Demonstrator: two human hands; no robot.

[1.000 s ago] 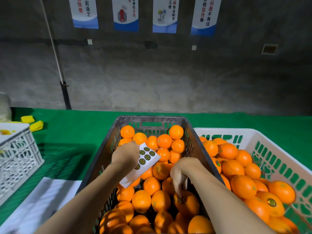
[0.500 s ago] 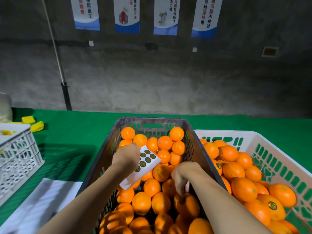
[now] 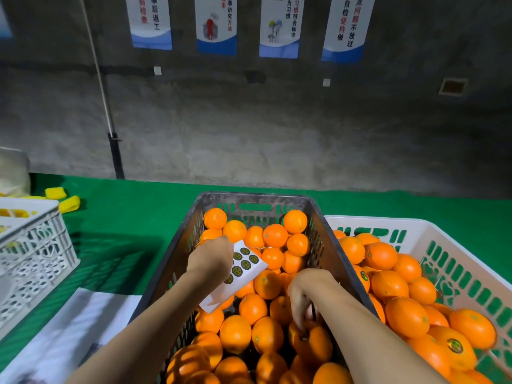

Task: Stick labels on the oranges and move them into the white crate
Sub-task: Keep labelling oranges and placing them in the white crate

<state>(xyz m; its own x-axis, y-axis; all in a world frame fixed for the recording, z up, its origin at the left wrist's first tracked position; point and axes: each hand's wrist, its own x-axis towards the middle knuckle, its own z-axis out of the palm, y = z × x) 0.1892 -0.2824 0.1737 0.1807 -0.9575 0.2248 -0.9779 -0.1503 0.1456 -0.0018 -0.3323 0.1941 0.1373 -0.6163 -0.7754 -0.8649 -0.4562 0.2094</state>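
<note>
A dark grey crate [image 3: 255, 198] full of unlabelled oranges [image 3: 274, 235] stands in the middle. To its right, the white crate [image 3: 388, 221] holds oranges, some with round labels, such as the labelled orange [image 3: 454, 346]. My left hand [image 3: 212, 259] grips a white label sheet [image 3: 245, 268] with several dark round stickers, held over the dark crate. My right hand [image 3: 304, 295] reaches down into the dark crate, its fingertips pressing on the top of one orange [image 3: 318, 346] by the right wall. What lies under the fingertips is hidden.
A green cloth [image 3: 133, 212] covers the table. At the left stands a white lattice crate [image 3: 36, 253], with yellow pieces [image 3: 62, 200] behind it. White paper [image 3: 69, 328] lies at the front left. A grey wall rises behind the table.
Both hands stay almost where they were. The right fingertips keep pressing on the same orange, and the view has shifted slightly.
</note>
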